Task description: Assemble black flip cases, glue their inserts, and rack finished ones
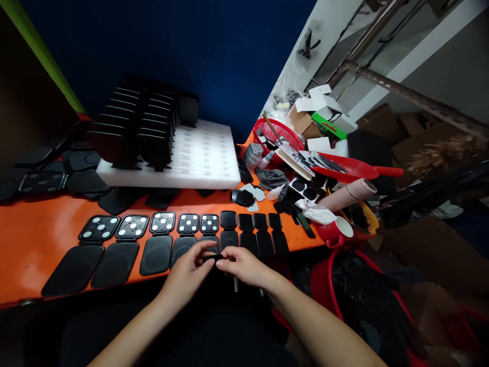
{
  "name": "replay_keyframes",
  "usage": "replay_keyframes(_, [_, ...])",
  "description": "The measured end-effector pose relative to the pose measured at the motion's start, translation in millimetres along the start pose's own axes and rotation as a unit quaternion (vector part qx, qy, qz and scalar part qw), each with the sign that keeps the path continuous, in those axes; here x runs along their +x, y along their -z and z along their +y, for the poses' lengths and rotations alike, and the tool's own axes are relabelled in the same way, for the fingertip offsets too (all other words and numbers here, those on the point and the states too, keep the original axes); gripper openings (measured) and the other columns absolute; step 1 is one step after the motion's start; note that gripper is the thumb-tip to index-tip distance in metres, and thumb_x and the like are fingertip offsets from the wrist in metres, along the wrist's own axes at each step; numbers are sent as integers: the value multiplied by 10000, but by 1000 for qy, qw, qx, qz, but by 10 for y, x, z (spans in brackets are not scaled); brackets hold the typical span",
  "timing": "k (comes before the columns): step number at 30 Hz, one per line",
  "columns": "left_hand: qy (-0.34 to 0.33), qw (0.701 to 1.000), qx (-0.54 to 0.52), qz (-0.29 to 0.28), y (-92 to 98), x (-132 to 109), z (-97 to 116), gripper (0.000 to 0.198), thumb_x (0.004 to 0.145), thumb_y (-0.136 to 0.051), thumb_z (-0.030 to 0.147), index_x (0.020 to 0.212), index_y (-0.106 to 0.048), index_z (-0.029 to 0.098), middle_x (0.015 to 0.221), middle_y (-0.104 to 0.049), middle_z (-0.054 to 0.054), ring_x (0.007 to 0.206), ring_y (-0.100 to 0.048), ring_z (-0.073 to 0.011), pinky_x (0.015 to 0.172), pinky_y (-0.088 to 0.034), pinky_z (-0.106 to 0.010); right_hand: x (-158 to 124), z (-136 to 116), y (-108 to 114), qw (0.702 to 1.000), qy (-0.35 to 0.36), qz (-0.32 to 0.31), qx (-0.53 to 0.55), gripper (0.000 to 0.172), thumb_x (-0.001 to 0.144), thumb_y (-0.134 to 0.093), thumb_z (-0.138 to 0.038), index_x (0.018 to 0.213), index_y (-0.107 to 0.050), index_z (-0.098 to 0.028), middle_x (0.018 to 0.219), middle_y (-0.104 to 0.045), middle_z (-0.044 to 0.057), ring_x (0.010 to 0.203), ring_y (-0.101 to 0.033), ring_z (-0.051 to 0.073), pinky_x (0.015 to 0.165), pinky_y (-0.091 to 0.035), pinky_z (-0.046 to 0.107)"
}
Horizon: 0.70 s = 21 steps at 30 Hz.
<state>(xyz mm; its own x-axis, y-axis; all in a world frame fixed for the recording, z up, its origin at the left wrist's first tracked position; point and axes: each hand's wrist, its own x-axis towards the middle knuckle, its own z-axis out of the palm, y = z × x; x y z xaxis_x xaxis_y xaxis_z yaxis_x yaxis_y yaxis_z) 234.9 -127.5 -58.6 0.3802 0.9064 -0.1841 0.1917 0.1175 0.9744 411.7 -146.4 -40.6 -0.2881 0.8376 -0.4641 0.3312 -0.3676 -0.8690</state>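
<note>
At the front edge of the orange table, my left hand point(191, 267) and my right hand point(241, 264) meet. Between their fingertips they pinch a small dark piece point(213, 258), mostly covered by the fingers, so its kind is unclear. Just beyond them runs a row of unfolded black hinged cases point(156, 255). The upper panels on the left carry white round dots point(100, 227); those on the right are plain black point(229, 219). My hands partly hide the lower panels in the middle of the row.
Behind the row, a white foam block point(206, 153) holds upright black panels point(153, 137). More black panels point(42, 181) lie at left. To the right are a red basket point(280, 131), a red dustpan-like scoop point(351, 167), a grey cloth point(272, 177), a red mug point(331, 233) and a red bin point(332, 285).
</note>
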Motion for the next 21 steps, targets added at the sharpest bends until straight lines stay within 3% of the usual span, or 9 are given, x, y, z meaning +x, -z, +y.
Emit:
replay_keyframes(5, [-42, 989, 138, 28, 85, -31, 9, 299, 851, -471, 353, 1108, -572, 238, 1075, -666, -49, 1005, -617, -216, 869, -498, -362, 18, -25, 116, 999, 14, 45, 3, 213, 763, -591, -365, 693, -508, -182, 591, -500, -39, 542, -460, 95, 520, -366, 210])
replay_keyframes(9, [-139, 939, 314, 5, 109, -34, 13, 282, 888, -411, 320, 1066, -613, 235, 1103, -664, -52, 1020, -606, -224, 893, -477, -387, 190, -101, 295, 990, 12, 128, 54, 275, 738, -594, -414, 676, -441, -195, 571, -525, -33, 513, -486, 105, 521, -385, 227])
replay_keyframes(12, [-201, 895, 397, -33, 62, 4, -40, 317, 881, -431, 300, 1134, -603, 216, 1241, -599, -71, 1156, -530, -255, 1009, -378, -463, 438, -166, 373, 983, 67, 170, -15, 281, 745, -577, -427, 661, -451, -191, 584, -497, -42, 527, -456, 100, 539, -368, 224])
replay_keyframes(16, [-219, 868, 443, -42, 18, 52, -140, 368, 885, -433, 307, 1223, -549, 217, 1348, -506, -75, 1255, -433, -269, 1052, -309, -500, 764, -218, 343, 968, 98, 180, -145, 253, 777, -534, -390, 644, -488, -180, 610, -493, -37, 583, -442, 108, 569, -343, 221])
replay_keyframes(21, [-225, 867, 444, -38, 30, 53, -193, 380, 894, -423, 317, 1248, -526, 224, 1359, -495, -60, 1269, -419, -253, 1065, -303, -476, 944, -177, 294, 966, 85, 154, -189, 278, 787, -512, -378, 602, -454, -179, 581, -479, -37, 563, -421, 105, 542, -314, 215])
